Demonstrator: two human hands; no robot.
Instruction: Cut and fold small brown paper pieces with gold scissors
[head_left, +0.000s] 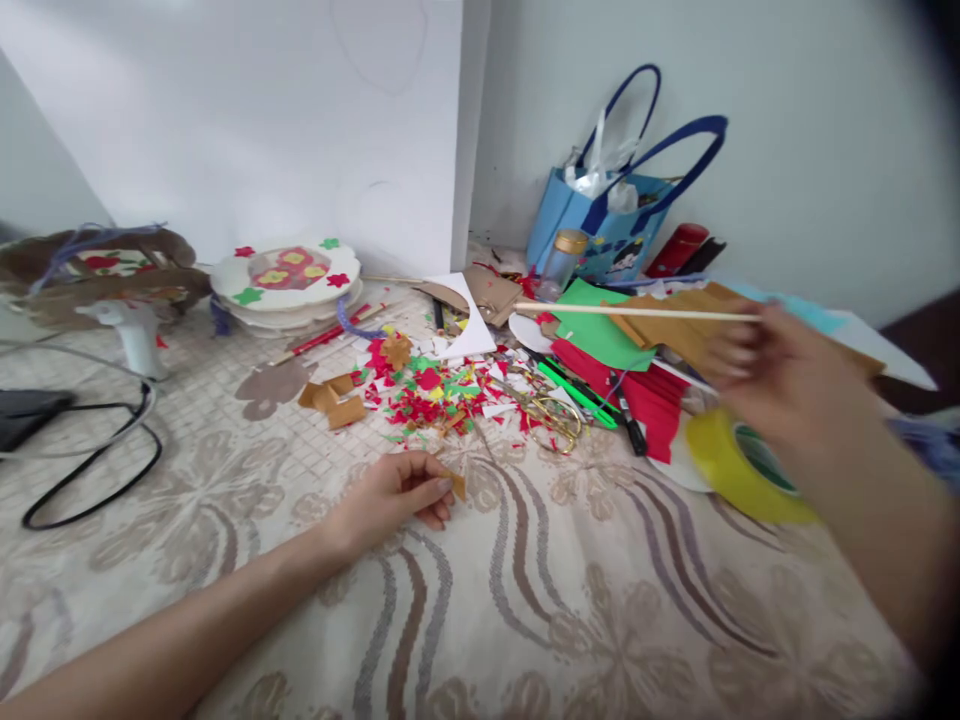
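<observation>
My left hand (401, 497) rests on the patterned tablecloth (525, 620), its fingers pinched on a small brown paper piece (456, 485). My right hand (780, 375) is raised at the right and blurred by motion, its fingers closed round the end of a thin wooden stick (630, 312) that points left over the coloured paper. A roll of yellow tape (739, 465) lies just below that hand. Red, green and yellow paper scraps (427, 392) are scattered ahead of my left hand, with gold-handled scissors (551, 410) beside them.
A decorated paper plate (289, 275) and a white glue gun (135, 335) with black cable (97, 450) lie at the left. A blue bag (607, 225), a jar (562, 262), green and red paper sheets (600, 335), brown card and pens crowd the back right by the wall.
</observation>
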